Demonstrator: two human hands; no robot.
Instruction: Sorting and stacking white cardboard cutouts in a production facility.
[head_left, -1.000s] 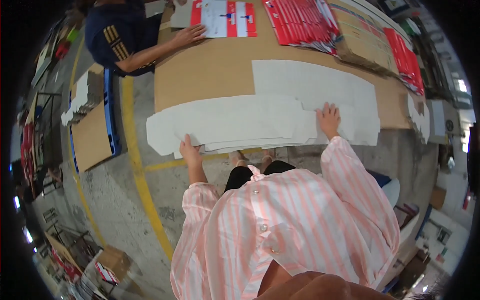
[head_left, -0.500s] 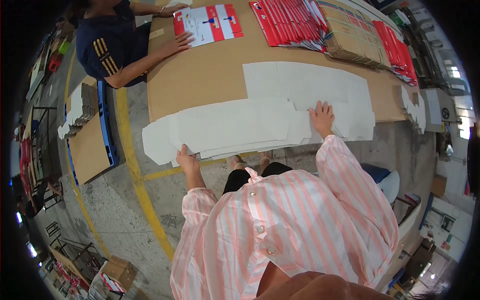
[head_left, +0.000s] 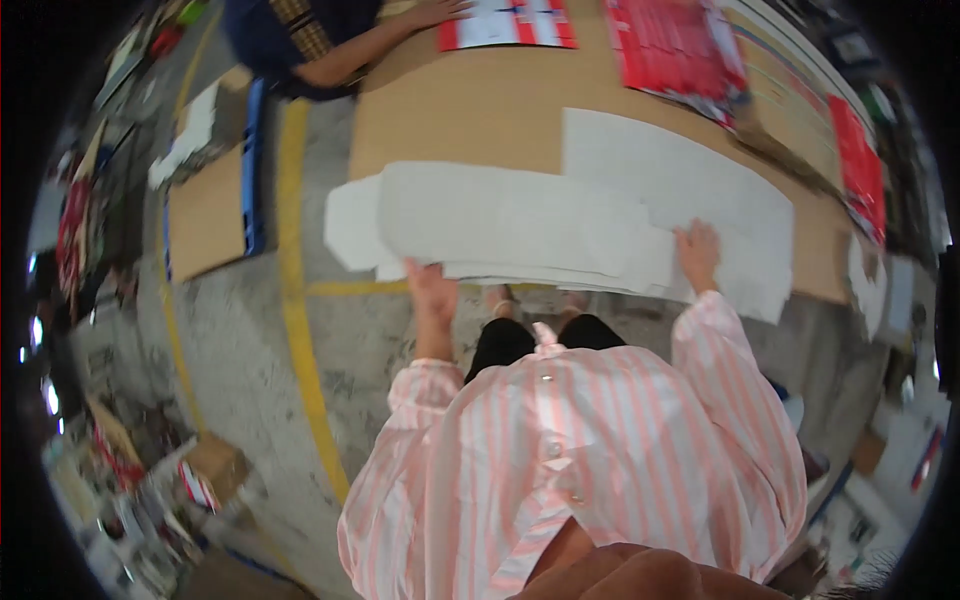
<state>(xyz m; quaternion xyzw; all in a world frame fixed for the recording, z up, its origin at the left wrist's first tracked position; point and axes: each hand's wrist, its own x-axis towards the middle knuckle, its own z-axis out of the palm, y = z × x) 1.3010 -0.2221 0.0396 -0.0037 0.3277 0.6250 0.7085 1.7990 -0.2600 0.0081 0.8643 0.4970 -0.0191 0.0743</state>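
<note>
Flat white cardboard sheets lie overlapped in a long stack along the near edge of the brown table, their front edges sticking out past it. My left hand is at the front edge near the stack's left end, thumb at the rim and the other fingers partly hidden; it looks closed on the edge, though motion blurs it. The left end of an upper sheet shows a curved outline. Palm down, my right hand rests with fingers apart on the white sheets farther right.
Across the brown table top, a co-worker's hand touches a red and white printed sheet. Red packets and a strapped brown bundle stand at far right. A blue pallet is on the floor at left.
The view has shifted, so the table sits higher and farther right in the picture. An upper sheet's left end stands out more clearly. My hands stay at about the same places on the sheets.
</note>
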